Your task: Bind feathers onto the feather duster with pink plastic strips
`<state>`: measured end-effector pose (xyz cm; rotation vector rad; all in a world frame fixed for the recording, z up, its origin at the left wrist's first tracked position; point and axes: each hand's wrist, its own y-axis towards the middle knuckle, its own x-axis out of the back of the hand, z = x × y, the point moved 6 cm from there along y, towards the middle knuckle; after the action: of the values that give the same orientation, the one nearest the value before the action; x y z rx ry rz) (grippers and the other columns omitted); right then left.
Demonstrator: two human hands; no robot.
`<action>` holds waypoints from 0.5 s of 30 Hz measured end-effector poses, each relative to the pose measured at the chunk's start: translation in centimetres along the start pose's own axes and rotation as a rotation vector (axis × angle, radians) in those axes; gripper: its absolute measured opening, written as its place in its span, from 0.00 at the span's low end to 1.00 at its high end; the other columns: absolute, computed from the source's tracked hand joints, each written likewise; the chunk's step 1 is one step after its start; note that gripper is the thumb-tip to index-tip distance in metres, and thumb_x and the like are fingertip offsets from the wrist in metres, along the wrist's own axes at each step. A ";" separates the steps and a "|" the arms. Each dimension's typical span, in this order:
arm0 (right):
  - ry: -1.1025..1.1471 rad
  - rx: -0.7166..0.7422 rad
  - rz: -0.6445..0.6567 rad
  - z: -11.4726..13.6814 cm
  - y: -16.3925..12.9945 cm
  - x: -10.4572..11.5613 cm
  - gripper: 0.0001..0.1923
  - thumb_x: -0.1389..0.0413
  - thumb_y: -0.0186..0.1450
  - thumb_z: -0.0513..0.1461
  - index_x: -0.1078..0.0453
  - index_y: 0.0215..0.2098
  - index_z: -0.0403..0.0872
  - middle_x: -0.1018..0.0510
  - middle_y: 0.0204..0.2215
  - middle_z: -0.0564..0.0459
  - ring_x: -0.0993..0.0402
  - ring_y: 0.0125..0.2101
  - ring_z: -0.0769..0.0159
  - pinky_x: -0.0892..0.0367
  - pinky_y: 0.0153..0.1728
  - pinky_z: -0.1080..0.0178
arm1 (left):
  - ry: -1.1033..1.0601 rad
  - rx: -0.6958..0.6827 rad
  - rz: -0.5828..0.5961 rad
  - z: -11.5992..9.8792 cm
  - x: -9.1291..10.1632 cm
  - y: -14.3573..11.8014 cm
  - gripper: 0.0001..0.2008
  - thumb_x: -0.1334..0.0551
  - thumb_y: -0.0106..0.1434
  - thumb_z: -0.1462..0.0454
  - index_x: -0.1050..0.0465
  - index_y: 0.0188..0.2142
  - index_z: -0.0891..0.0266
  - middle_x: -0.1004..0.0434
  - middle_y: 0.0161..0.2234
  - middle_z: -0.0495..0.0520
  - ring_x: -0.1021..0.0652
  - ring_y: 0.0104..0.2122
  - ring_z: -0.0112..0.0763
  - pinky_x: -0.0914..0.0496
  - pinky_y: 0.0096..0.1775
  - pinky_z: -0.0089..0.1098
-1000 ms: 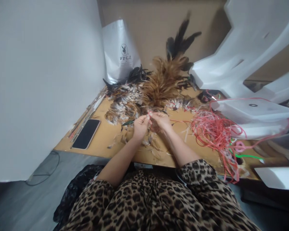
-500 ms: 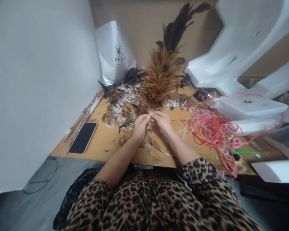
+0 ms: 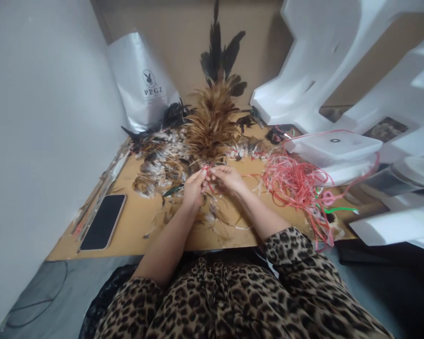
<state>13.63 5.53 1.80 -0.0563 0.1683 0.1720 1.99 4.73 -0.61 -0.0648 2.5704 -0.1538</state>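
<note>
Fingers of the left hand (image 3: 193, 186) and the right hand (image 3: 228, 179) meet at the middle of the table (image 3: 137, 226), pinched closed on the base of a feather bundle (image 3: 212, 122) where a bit of red string (image 3: 205, 170) shows between the fingertips. Both hands grip there; which finger holds the string and which the quills is too small to tell.

The bundle stands on from the fingertips toward the far side, its long axis running near-to-far and rising, brown plumes first and dark ones at the far tip. Its tied base lies right at the fingertips, between the two hands, so neither hand is clearly the nearer.

Loose feathers (image 3: 162, 162) lie scattered on the table to the left of and beyond the hands. A tangle of red cord (image 3: 293, 181) sits to the right, near but apart from the right hand, with a green strand at its right edge. A black phone (image 3: 103, 228) lies face up at the near left, well apart.

At the far left a silver bag (image 3: 141, 80) leans against the wall; it bears a rabbit-head emblem and the letters "PPGZ". White foam pieces (image 3: 325, 61) fill the far right.
</note>
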 end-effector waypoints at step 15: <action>-0.998 -0.022 -0.750 3.2 5.7 19.0 0.10 0.48 0.55 0.35 0.25 0.27 0.38 0.23 0.24 0.45 0.30 0.26 0.67 0.39 0.28 0.67 | -0.270 0.265 0.072 0.8 1.4 0.9 0.11 0.32 0.52 0.63 0.31 0.31 0.64 0.36 0.23 0.44 0.40 0.15 0.12 0.50 0.12 0.15</action>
<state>31.63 14.52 1.49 -0.0466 -0.8488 -0.5526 1.24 5.46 -2.18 0.0996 2.2594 -0.4269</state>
